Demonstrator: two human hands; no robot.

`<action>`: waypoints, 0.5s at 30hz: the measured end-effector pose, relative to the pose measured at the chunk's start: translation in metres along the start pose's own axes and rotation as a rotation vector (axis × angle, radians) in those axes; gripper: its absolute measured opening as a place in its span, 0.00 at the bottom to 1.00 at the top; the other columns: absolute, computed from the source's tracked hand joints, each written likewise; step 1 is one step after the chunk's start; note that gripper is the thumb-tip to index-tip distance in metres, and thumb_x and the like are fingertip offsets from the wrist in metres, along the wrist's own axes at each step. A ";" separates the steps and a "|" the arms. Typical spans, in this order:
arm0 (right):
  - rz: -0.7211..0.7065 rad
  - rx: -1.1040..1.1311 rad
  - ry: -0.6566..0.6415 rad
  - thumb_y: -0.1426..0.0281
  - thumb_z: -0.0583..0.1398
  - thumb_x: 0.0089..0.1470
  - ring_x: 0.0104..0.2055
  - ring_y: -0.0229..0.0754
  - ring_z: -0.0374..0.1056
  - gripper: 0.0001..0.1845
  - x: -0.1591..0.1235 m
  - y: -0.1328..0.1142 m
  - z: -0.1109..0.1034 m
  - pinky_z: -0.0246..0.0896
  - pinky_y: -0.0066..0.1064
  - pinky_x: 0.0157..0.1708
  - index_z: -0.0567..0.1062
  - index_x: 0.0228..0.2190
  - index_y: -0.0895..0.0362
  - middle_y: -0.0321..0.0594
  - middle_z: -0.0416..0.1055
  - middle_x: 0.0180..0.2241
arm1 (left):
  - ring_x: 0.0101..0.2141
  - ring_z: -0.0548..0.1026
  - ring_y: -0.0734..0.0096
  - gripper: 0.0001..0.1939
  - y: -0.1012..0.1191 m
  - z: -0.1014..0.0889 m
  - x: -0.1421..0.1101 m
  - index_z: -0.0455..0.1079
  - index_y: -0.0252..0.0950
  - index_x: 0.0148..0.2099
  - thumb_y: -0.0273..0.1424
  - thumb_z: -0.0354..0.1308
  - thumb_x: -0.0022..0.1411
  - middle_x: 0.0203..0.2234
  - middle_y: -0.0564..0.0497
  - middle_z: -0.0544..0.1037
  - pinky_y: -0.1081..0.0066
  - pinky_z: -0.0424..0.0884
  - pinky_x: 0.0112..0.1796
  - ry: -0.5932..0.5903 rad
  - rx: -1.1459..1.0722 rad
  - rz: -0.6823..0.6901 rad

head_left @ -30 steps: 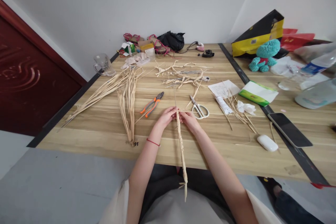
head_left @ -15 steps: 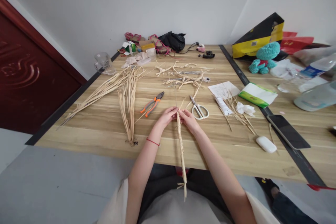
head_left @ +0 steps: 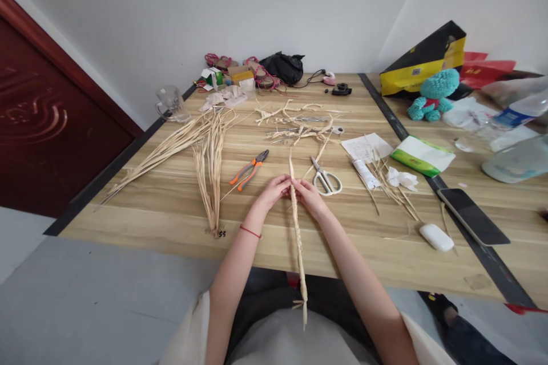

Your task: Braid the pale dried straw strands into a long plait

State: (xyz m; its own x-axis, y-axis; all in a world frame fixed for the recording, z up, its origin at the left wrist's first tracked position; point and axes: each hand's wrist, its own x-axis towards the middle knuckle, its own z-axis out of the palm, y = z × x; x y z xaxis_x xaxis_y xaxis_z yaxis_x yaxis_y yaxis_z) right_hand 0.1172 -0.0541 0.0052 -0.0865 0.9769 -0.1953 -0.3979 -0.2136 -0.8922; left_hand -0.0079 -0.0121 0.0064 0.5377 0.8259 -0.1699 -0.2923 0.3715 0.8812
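Note:
A pale braid of dried straw-like strips (head_left: pixel 298 239) runs from between my hands down over the table's front edge to my lap, its lower end frayed. My left hand (head_left: pixel 277 189) pinches its upper end from the left. From the other side, the fingers of my right hand (head_left: pixel 307 193) close on the same spot, fingertips meeting. One strip sticks up beyond the fingers. White-handled scissors (head_left: pixel 326 178) lie just right of my right hand. Pliers with orange and grey handles (head_left: pixel 249 171) rest to the left of my left hand.
Bundles of loose straw strips (head_left: pixel 210 177) lie on the left. Twisted straw pieces (head_left: pixel 299 125) lie further back. On the right are a phone (head_left: pixel 473 215), a white case (head_left: pixel 436 237), a tissue pack (head_left: pixel 422 155) and bottles. A glass mug (head_left: pixel 171 104) stands at the back left.
The strips above my fingertips, spread thin and apart before, now show as one wider strip pointing up. Both hands stay at nearly the same place on the braid.

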 end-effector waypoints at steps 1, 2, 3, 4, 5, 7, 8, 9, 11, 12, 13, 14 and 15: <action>-0.001 0.003 0.000 0.55 0.64 0.42 0.26 0.37 0.65 0.19 0.000 0.000 0.000 0.58 0.28 0.24 0.72 0.30 0.56 0.35 0.69 0.22 | 0.21 0.64 0.82 0.14 0.000 0.000 0.000 0.66 0.32 0.31 0.36 0.63 0.47 0.20 0.57 0.67 0.78 0.59 0.24 0.001 0.003 -0.001; -0.002 0.005 0.000 0.55 0.64 0.41 0.26 0.37 0.65 0.19 0.000 0.000 0.000 0.58 0.28 0.24 0.72 0.30 0.56 0.35 0.69 0.22 | 0.21 0.64 0.82 0.14 0.001 0.001 -0.001 0.66 0.32 0.31 0.36 0.63 0.47 0.19 0.57 0.67 0.78 0.59 0.24 0.004 0.005 -0.003; -0.003 0.007 0.000 0.55 0.64 0.41 0.25 0.37 0.65 0.19 0.000 0.000 0.000 0.58 0.28 0.24 0.72 0.30 0.56 0.35 0.69 0.22 | 0.21 0.63 0.82 0.14 0.001 0.001 -0.001 0.66 0.32 0.31 0.36 0.63 0.47 0.19 0.57 0.66 0.78 0.59 0.24 0.007 0.007 -0.003; -0.005 0.009 0.000 0.55 0.64 0.41 0.25 0.37 0.65 0.19 0.000 0.000 0.000 0.58 0.28 0.25 0.72 0.30 0.56 0.35 0.69 0.22 | 0.21 0.63 0.82 0.13 0.002 0.001 -0.001 0.67 0.32 0.31 0.36 0.63 0.47 0.19 0.57 0.66 0.77 0.59 0.24 0.010 0.009 -0.003; -0.006 0.010 0.001 0.55 0.64 0.41 0.25 0.36 0.65 0.18 0.000 0.000 0.000 0.58 0.28 0.25 0.71 0.29 0.56 0.35 0.69 0.22 | 0.21 0.63 0.82 0.13 0.002 0.001 -0.001 0.67 0.32 0.31 0.36 0.63 0.47 0.20 0.57 0.66 0.77 0.59 0.24 0.014 0.010 0.000; -0.007 0.009 -0.002 0.56 0.64 0.41 0.25 0.36 0.65 0.18 -0.001 0.000 0.000 0.58 0.28 0.25 0.71 0.28 0.56 0.34 0.69 0.21 | 0.21 0.63 0.82 0.14 0.001 0.001 -0.001 0.67 0.32 0.31 0.36 0.63 0.47 0.20 0.56 0.66 0.77 0.59 0.24 0.023 0.018 0.004; -0.008 0.009 -0.003 0.56 0.64 0.41 0.25 0.36 0.65 0.18 -0.001 0.000 0.000 0.57 0.27 0.25 0.71 0.28 0.56 0.34 0.69 0.21 | 0.21 0.62 0.82 0.14 0.000 0.000 -0.001 0.67 0.32 0.32 0.36 0.63 0.47 0.20 0.56 0.66 0.77 0.59 0.24 0.025 0.024 0.004; -0.009 0.007 -0.004 0.56 0.64 0.42 0.25 0.35 0.64 0.17 -0.001 0.000 0.000 0.57 0.27 0.24 0.71 0.27 0.56 0.34 0.68 0.21 | 0.21 0.62 0.82 0.14 -0.001 -0.001 0.000 0.67 0.32 0.32 0.37 0.63 0.47 0.20 0.56 0.66 0.77 0.59 0.25 0.023 0.029 0.003; -0.014 0.001 -0.006 0.56 0.64 0.42 0.23 0.34 0.63 0.17 -0.001 0.000 -0.001 0.56 0.27 0.23 0.71 0.27 0.56 0.33 0.68 0.20 | 0.21 0.61 0.81 0.14 -0.003 -0.003 0.000 0.67 0.32 0.32 0.37 0.62 0.48 0.20 0.56 0.65 0.77 0.59 0.24 0.020 0.030 0.006; -0.017 -0.005 -0.008 0.56 0.64 0.42 0.22 0.34 0.62 0.17 0.000 0.000 -0.001 0.55 0.26 0.23 0.71 0.26 0.56 0.33 0.68 0.20 | 0.21 0.60 0.81 0.14 -0.003 -0.004 0.001 0.67 0.32 0.32 0.38 0.62 0.48 0.19 0.57 0.64 0.77 0.58 0.24 0.019 0.026 0.009; -0.021 -0.014 -0.010 0.56 0.64 0.42 0.21 0.33 0.61 0.17 0.000 0.001 -0.001 0.54 0.26 0.22 0.70 0.26 0.57 0.33 0.67 0.20 | 0.21 0.60 0.81 0.14 -0.004 -0.005 0.001 0.67 0.32 0.31 0.38 0.62 0.48 0.19 0.57 0.63 0.77 0.58 0.24 0.019 0.021 0.014; -0.024 -0.023 -0.013 0.56 0.64 0.42 0.21 0.33 0.61 0.17 0.000 0.001 -0.001 0.53 0.26 0.21 0.70 0.25 0.57 0.33 0.67 0.19 | 0.21 0.59 0.81 0.14 -0.005 -0.005 0.001 0.67 0.32 0.31 0.38 0.62 0.48 0.18 0.57 0.62 0.77 0.58 0.23 0.021 0.017 0.019; -0.028 -0.031 -0.014 0.56 0.64 0.42 0.20 0.32 0.60 0.17 0.000 0.001 -0.001 0.52 0.26 0.21 0.70 0.25 0.57 0.33 0.66 0.19 | 0.21 0.59 0.81 0.14 -0.005 -0.006 0.002 0.67 0.32 0.31 0.38 0.61 0.48 0.18 0.57 0.62 0.77 0.57 0.23 0.022 0.015 0.022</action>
State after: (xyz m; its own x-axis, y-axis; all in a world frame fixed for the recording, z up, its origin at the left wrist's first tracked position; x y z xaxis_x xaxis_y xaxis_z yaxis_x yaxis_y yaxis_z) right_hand 0.1177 -0.0546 0.0043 -0.0885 0.9823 -0.1651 -0.3720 -0.1864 -0.9093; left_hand -0.0099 -0.0104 -0.0009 0.5133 0.8431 -0.1602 -0.2917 0.3469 0.8914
